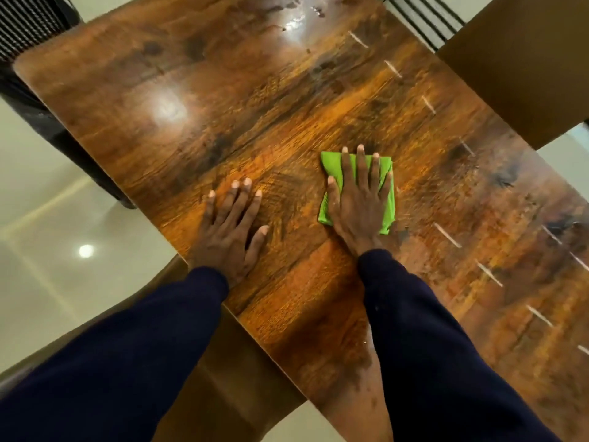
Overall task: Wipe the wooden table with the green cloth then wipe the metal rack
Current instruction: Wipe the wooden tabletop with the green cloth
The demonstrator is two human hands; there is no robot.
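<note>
Green cloth [331, 164] under right hand [358, 207], left hand [226, 232] near wooden table [255, 106] edge, all fingers [360, 169] straight and spread.

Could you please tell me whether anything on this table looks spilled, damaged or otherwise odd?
Yes: shiny wet-looking streaks sit at the far end of the table, and dark smudges mark it right of the cloth. Both look like unwiped patches. No damage shows.
</note>
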